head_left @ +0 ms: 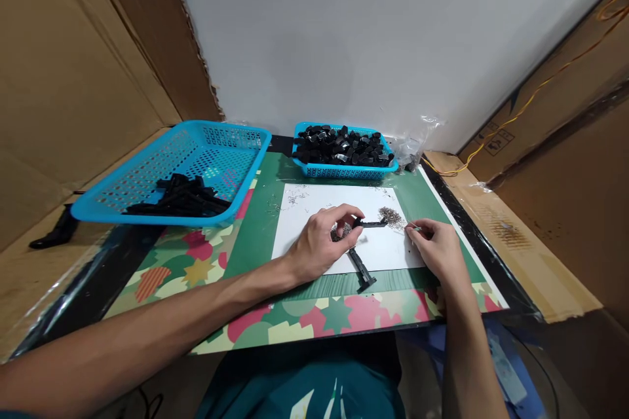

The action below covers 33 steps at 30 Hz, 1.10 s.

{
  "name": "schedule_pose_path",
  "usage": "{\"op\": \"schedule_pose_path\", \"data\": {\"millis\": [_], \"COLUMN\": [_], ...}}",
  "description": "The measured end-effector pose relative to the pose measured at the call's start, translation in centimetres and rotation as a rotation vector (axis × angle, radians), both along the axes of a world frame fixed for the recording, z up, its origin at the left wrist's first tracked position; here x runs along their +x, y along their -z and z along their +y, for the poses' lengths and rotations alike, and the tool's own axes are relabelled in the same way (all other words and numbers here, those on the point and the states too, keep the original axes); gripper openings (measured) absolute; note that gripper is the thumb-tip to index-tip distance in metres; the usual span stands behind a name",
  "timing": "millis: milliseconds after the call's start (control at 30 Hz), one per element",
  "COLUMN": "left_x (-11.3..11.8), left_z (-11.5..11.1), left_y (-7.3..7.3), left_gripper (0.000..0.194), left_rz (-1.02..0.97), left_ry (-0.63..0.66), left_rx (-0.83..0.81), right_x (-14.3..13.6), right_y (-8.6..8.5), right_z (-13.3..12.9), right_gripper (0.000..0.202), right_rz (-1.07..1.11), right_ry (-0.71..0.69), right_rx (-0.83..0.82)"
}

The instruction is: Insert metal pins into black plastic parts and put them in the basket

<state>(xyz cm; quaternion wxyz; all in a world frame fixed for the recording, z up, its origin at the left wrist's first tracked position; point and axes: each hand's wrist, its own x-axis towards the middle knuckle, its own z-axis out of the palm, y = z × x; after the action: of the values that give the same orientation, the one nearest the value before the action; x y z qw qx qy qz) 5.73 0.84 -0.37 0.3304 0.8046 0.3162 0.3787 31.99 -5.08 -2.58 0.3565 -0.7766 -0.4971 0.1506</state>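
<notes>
My left hand (pixel 327 236) pinches one end of a slim black plastic part (pixel 372 224) between thumb and fingers, holding it level above a white sheet (pixel 299 226). To the right, my right hand (pixel 435 245) is closed in a pinch on something thin and small, too fine to name. Between the hands lies a pile of tiny metal pieces (pixel 390 217). Another heap of them is partly hidden behind my left fingers. A second black plastic part (pixel 362 272) rests slantwise near the sheet's front edge, below my left hand.
A blue basket (pixel 250 193) holding long black parts (pixel 181 200) stands at left. At the back, a smaller blue basket (pixel 344 172) is heaped with black pieces (pixel 339 144), beside a clear plastic bag (pixel 417 144). Cardboard walls (pixel 555 163) flank the table.
</notes>
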Motion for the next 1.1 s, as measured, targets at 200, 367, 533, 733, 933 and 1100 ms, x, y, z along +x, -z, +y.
{"op": "schedule_pose_path", "data": {"millis": [200,367,533,733,933,1100], "left_x": [0.1,0.2,0.1,-0.1,-0.2,-0.2], "left_z": [0.0,0.0,0.0,-0.1,-0.2,-0.2], "left_y": [0.2,0.2,0.4,0.6,0.7,0.8], "left_gripper": [0.018,0.017,0.015,0.016,0.021,0.019], "left_rz": [0.007,0.006,0.011,-0.001,0.006,0.028], "left_ry": [0.002,0.004,0.021,0.101,0.153,0.151], "left_rx": [-0.01,0.002,-0.007,-0.094,-0.078,-0.049], "right_x": [0.1,0.3,0.1,-0.5,-0.6,-0.6], "right_y": [0.2,0.3,0.3,-0.2,-0.9,-0.8], "right_z": [0.1,0.4,0.4,-0.5,-0.8,-0.8], "right_gripper": [0.04,0.035,0.03,0.037,0.033,0.03], "right_rz": [0.008,0.009,0.014,0.038,-0.025,-0.041], "right_ry": [-0.008,-0.033,-0.071,-0.098,-0.134,-0.134], "right_rx": [-0.007,-0.019,-0.01,0.024,0.006,-0.037]}}
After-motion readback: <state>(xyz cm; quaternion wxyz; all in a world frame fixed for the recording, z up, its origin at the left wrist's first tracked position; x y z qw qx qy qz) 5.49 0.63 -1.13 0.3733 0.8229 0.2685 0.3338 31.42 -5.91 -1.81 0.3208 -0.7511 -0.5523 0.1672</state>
